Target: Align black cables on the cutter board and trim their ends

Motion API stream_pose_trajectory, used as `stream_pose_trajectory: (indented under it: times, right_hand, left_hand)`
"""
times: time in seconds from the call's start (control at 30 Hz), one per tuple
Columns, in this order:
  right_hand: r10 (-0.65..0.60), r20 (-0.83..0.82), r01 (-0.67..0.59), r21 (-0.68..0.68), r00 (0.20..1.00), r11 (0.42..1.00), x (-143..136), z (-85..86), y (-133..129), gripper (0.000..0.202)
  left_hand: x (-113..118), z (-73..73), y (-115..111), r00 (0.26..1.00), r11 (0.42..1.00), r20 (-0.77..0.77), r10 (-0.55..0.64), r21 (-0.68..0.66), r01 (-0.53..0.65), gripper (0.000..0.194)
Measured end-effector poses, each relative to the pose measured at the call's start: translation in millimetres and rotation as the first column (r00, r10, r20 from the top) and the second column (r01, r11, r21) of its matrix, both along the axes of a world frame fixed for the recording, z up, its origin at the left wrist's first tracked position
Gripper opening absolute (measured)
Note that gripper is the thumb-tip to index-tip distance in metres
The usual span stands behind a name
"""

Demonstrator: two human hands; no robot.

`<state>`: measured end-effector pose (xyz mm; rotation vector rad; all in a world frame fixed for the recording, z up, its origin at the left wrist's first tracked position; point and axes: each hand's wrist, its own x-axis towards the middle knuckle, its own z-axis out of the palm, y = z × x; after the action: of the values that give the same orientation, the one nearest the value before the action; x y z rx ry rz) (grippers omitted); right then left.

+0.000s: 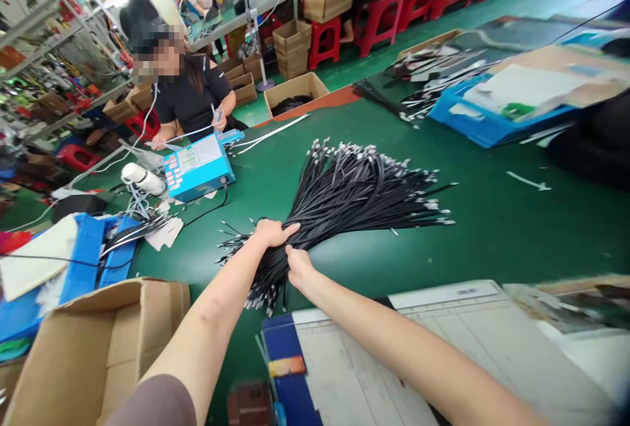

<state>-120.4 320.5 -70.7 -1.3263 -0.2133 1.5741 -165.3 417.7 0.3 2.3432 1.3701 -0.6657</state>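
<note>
A large bundle of black cables [339, 196] with silvery tips lies across the green table, fanned out to the right and splayed at its lower left end. My left hand [273, 232] lies over the narrow waist of the bundle, its thumb pointing right and its fingers curled round the far side. Close by, my right hand [301, 270] grips the near side of the same waist, thumb up against the cables. The fingertips of both hands are partly hidden by the bundle.
An open cardboard box [108, 340] stands at lower left. A grey board with a blue end [354, 360] lies along the near edge. Across the table, a co-worker [197, 91] handles pale cables behind a blue machine [199, 167]. A blue tray [485, 121] sits at right.
</note>
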Motion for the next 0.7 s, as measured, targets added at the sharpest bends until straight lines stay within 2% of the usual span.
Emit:
stream_pose_trajectory:
  times: [0.17,0.23,0.3,0.4,0.53,0.6,0.7]
  right_hand:
    - [0.114,-0.212,-0.136,-0.096,0.971,0.986,-72.1,21.1,-52.0,0.018]
    - [0.166,-0.287,-0.207,-0.118,0.943,0.971,-84.2,28.0,-73.9,0.019]
    - [0.185,-0.330,-0.240,-0.135,0.926,0.961,-83.3,30.7,-89.1,0.020]
    - [0.156,-0.340,-0.215,-0.145,0.927,0.966,-68.4,28.2,-97.0,0.011]
    - [0.162,-0.309,-0.208,-0.122,0.937,0.971,-53.2,26.4,-91.0,0.004]
    - [0.218,-0.286,-0.253,-0.094,0.933,0.963,-47.0,29.6,-85.6,0.005]
    - [0.376,-0.249,-0.390,-0.010,0.893,0.921,-31.6,38.0,-73.5,0.015]
  left_hand:
    - [-85.0,21.2,-49.5,0.987,0.995,-0.150,0.058,-0.075,-0.069,0.099]
    - [-111.6,31.2,-65.5,0.974,0.990,-0.213,0.078,-0.094,-0.100,0.096]
    - [-126.7,37.9,-72.9,0.961,0.985,-0.253,0.108,-0.102,-0.138,0.095]
    - [-123.7,37.1,-67.6,0.964,0.981,-0.211,0.161,-0.072,-0.180,0.098]
    - [-94.1,23.2,-48.8,0.980,0.978,-0.041,0.192,-0.076,-0.195,0.093]
    - [-85.2,19.8,-42.1,0.980,0.970,-0.001,0.201,-0.140,-0.199,0.098]
    - [-86.8,26.2,-37.9,0.980,0.918,0.043,0.192,-0.360,-0.164,0.112]
